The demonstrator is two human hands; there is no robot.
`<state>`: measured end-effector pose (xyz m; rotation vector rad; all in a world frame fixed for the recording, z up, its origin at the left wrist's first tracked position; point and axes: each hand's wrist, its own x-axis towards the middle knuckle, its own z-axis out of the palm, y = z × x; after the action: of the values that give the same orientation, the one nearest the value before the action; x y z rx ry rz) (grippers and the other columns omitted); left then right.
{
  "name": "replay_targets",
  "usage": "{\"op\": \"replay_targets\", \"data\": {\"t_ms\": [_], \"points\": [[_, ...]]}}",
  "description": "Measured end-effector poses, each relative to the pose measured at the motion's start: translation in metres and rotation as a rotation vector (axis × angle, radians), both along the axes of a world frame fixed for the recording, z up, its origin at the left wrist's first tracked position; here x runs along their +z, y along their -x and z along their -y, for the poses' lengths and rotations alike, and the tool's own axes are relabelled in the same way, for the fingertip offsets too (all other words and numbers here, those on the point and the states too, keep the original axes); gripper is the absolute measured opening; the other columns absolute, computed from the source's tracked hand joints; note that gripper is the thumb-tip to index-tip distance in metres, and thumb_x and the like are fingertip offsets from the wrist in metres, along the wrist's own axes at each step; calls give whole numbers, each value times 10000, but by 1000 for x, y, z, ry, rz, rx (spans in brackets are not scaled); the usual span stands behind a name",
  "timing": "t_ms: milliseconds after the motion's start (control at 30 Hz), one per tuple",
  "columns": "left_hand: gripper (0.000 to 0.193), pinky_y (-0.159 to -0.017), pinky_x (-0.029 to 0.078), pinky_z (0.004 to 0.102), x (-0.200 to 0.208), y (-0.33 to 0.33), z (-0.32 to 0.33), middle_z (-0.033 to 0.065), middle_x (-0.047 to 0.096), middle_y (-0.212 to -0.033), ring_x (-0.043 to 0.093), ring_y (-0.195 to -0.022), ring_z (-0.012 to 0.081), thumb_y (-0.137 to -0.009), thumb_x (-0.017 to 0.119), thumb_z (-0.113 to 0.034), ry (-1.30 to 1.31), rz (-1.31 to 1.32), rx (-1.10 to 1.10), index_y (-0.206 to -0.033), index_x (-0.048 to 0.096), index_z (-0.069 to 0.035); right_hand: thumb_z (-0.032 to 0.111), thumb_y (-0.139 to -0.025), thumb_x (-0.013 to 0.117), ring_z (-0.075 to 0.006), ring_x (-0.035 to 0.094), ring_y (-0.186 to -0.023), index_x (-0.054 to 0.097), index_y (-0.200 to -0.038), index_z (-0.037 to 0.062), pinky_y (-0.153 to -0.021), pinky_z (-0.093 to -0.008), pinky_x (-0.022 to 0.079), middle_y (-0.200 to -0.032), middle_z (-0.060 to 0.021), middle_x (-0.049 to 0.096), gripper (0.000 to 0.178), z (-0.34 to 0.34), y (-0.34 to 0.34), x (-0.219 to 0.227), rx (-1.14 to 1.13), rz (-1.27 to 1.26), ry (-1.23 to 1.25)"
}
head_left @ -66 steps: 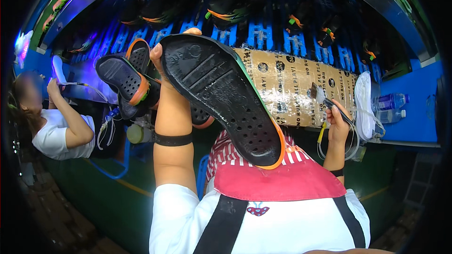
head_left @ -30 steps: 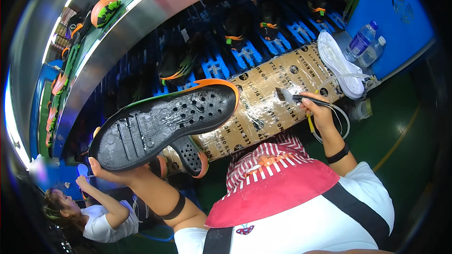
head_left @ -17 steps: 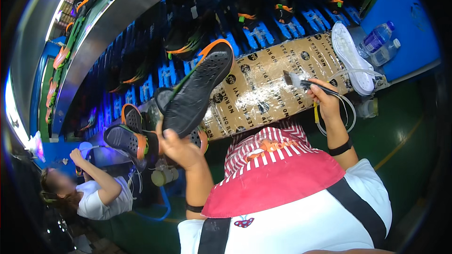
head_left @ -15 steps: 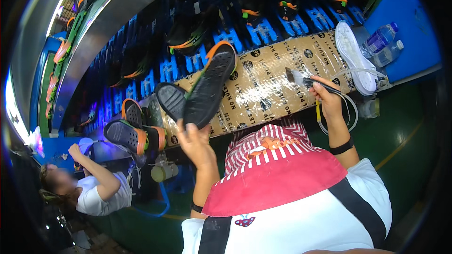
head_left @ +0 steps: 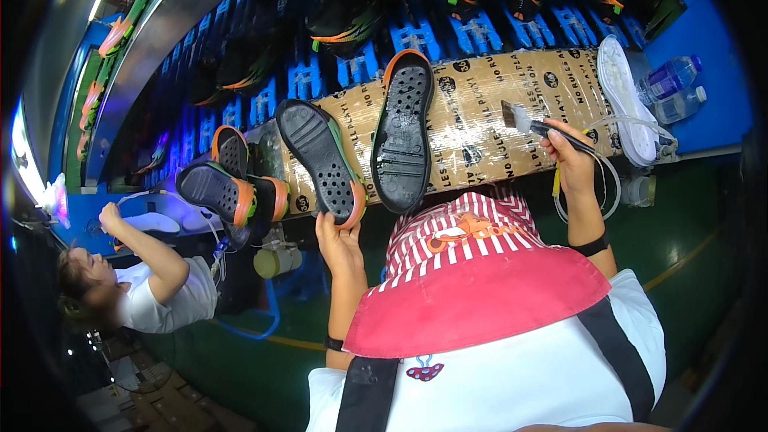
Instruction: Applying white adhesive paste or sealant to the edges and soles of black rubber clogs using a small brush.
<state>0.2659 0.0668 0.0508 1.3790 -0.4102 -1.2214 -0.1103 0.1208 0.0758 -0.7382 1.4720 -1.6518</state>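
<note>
Soles are lying tread-up on the wrapped counter [head_left: 480, 120] now: the black sole with the orange rim [head_left: 402, 140], which my left hand [head_left: 339, 242] was waving overhead a moment ago, is resting flat, and that hand is closing on the heel of the neighbouring green-edged sole [head_left: 322, 158]. My right hand [head_left: 570, 162] is staying clamped on the brush [head_left: 538, 126], bristles hovering just right of the laid sole, so brushing looks ready to start.
</note>
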Motion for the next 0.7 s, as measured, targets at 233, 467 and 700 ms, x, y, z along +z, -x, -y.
{"op": "replay_targets", "data": {"t_ms": [233, 467, 700], "points": [[532, -808, 402, 389, 18, -5, 37, 79, 497, -1142, 476, -1050, 239, -849, 309, -471, 2, -738, -153, -1210, 409, -93, 117, -801, 584, -65, 507, -596, 577, -1038, -22, -524, -152, 379, -717, -47, 590, 274, -6, 2, 1, -43, 16, 11], [609, -924, 364, 464, 9, 41, 72, 162, 492, -1146, 458, -1062, 354, -848, 297, -535, 178, -951, -244, -1194, 443, -55, 122, -809, 578, -69, 507, -605, 558, -1059, -29, -523, -158, 378, -734, -50, 590, 293, -3, -2, 6, -5, -2, 9], [662, -921, 356, 506, 15, 33, 66, 222, 481, -1138, 455, -1078, 367, -798, 414, -528, 346, -853, -470, -1231, 396, -28, 129, -804, 581, -78, 538, -620, 565, -1041, -40, -529, -153, 386, -730, -66, 609, 292, -2, 1, 10, -15, 71, 36]]}}
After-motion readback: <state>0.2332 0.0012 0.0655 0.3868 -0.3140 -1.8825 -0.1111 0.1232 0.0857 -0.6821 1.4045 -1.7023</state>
